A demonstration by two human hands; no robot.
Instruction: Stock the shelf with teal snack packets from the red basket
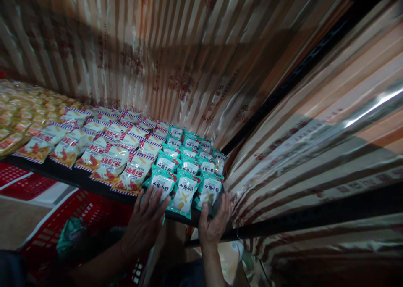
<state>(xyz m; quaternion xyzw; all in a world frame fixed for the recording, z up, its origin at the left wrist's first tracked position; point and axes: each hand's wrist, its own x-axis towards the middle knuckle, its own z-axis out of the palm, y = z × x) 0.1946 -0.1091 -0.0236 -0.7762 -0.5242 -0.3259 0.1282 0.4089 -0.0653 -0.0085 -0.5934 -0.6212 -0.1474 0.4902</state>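
Observation:
Teal snack packets (185, 169) lie in rows at the right end of a dark shelf (78, 178). My left hand (145, 224) rests flat with fingers spread against the front left teal packet (161, 182). My right hand (215, 225) reaches up from below, fingers stretched against the front right teal packet (208, 191) at the shelf edge. Neither hand is wrapped round a packet.
White and red snack packets (110, 150) fill the shelf's middle, and yellow packets (19, 114) lie at the far left. Striped shiny sheeting (176, 56) hangs behind and on the right. A red plastic crate (85, 213) sits below the shelf.

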